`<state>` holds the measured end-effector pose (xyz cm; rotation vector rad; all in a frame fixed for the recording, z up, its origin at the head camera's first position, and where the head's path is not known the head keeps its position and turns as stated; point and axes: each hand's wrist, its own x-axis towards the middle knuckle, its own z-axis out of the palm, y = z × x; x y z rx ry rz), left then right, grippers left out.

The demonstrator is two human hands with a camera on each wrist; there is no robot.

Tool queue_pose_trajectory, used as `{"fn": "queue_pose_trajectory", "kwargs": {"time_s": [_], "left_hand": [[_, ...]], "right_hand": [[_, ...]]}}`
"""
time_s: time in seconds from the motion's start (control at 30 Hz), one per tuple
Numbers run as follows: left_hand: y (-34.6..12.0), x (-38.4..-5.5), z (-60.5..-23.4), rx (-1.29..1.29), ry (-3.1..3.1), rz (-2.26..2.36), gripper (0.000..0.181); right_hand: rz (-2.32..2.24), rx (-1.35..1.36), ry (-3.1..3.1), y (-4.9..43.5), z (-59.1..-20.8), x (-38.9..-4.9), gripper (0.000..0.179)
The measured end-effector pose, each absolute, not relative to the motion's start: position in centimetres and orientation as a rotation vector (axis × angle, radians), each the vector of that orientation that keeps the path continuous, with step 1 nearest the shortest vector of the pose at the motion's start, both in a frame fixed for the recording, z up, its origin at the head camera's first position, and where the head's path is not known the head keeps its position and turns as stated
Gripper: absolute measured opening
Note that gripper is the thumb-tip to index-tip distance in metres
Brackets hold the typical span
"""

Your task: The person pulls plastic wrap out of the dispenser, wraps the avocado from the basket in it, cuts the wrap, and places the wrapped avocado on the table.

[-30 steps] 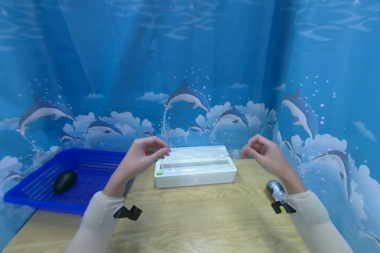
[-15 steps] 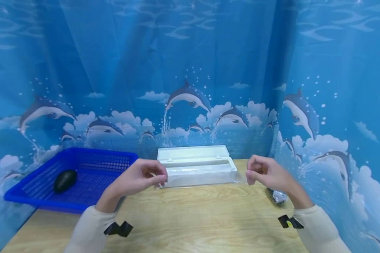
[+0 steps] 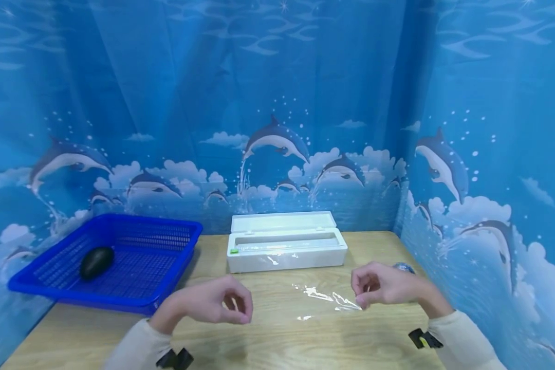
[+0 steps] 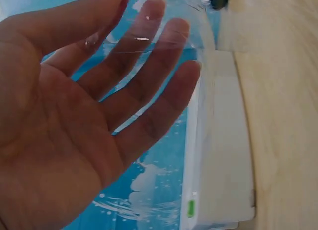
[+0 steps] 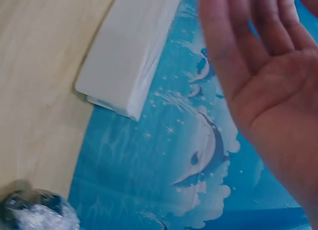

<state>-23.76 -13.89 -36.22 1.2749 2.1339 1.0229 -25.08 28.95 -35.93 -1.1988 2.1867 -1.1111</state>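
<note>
Film (image 3: 318, 294) glints beside right hand (image 3: 385, 284) only in head view.

The left hand (image 3: 213, 299) and right hand (image 3: 386, 284) hover well apart, each curled in a pinch.

In the head view, light is bright and even, seemingly from above. White glare streaks the film (image 3: 319, 294) between the fingers (image 3: 247, 304) of the left hand (image 3: 215, 300) and right hand (image 3: 386, 285); smaller glints mark the box (image 3: 287, 260) beyond them, and soft shadow darkens the table (image 3: 236, 352) below the left fingers. Both wrist views are dimmer and softer; in the right one, foil (image 5: 47, 219) below the fingers is blurred.
</note>
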Motion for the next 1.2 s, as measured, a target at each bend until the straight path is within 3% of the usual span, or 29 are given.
{"fn": "queue_pose_trajectory", "kwargs": {"time_s": [0.23,0.53,1.2], "left_hand": [[-12.9,-23.3,-38.9,1.405,2.129,0.825,0.004],[-11.9,-22.4,-41.5,1.316,2.265,0.671,0.010],[-11.3,-21.2,-42.2,1.098,2.355,0.522,0.004]], "right_hand": [[-0.984,-1.198,2.070,28.5,-38.1,-25.0,0.013],[-0.815,-1.135,2.122,28.1,-39.9,-24.9,0.015],[-0.630,-0.823,2.288,27.2,-41.3,-23.4,0.014]]}}
